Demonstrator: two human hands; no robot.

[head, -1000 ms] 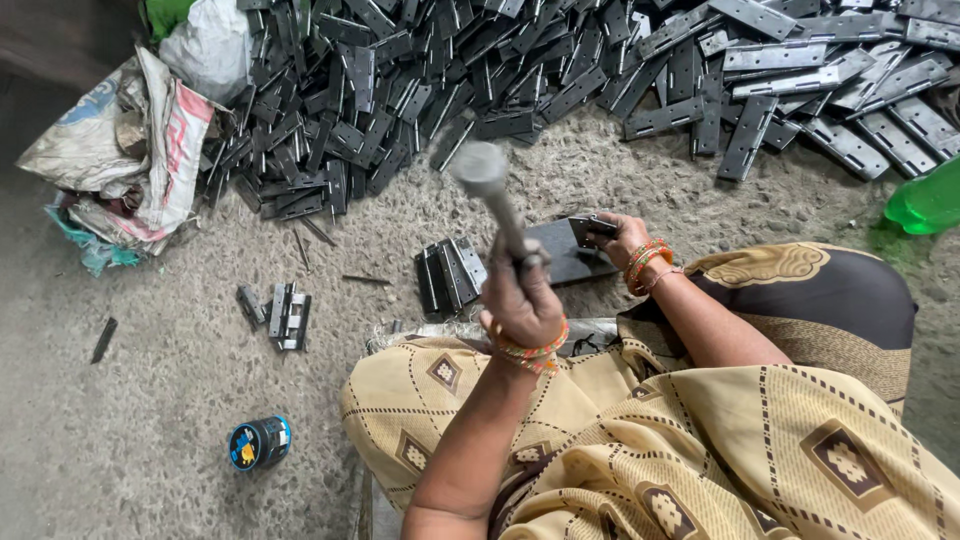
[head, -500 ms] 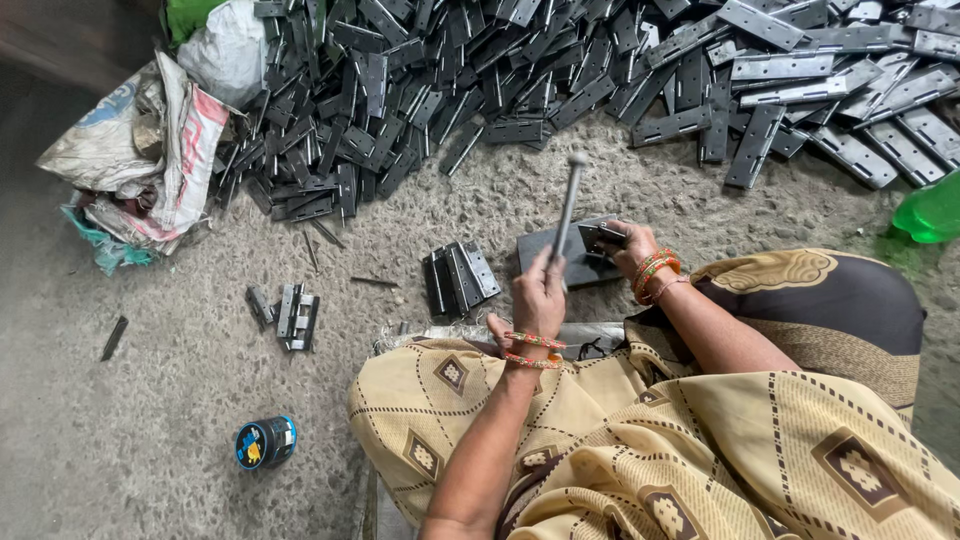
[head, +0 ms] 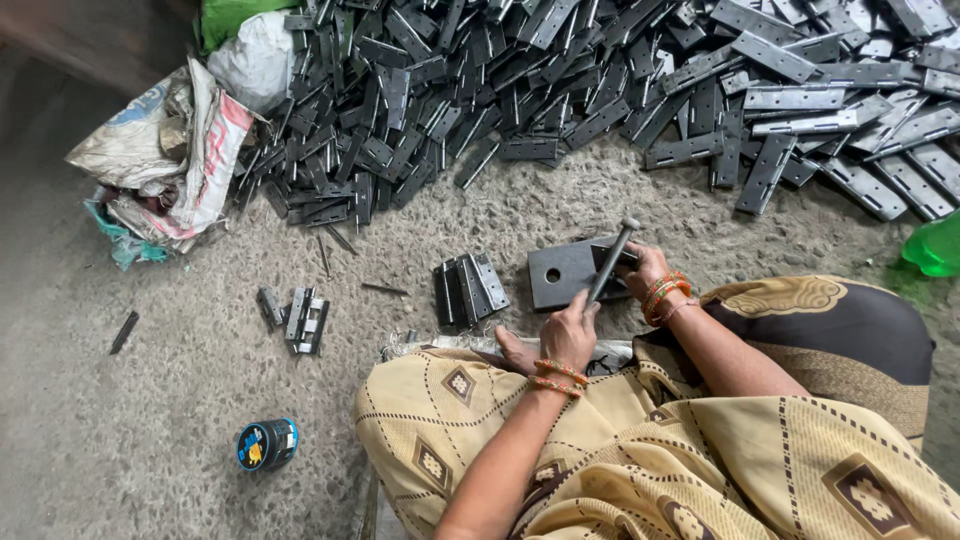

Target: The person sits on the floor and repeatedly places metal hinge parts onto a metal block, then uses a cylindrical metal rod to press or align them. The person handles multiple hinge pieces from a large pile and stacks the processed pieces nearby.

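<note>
Two hands at work, left hand [head: 565, 335] gripping hammer [head: 610, 262], right hand [head: 643, 268] on steel block [head: 560, 272]

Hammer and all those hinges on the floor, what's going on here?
A person sits on the floor. Their left hand grips a hammer, its head above a dark metal block. The right hand rests at that block; what it holds is hidden. A small stack of hinges lies beside it, a big hinge pile beyond.
</note>
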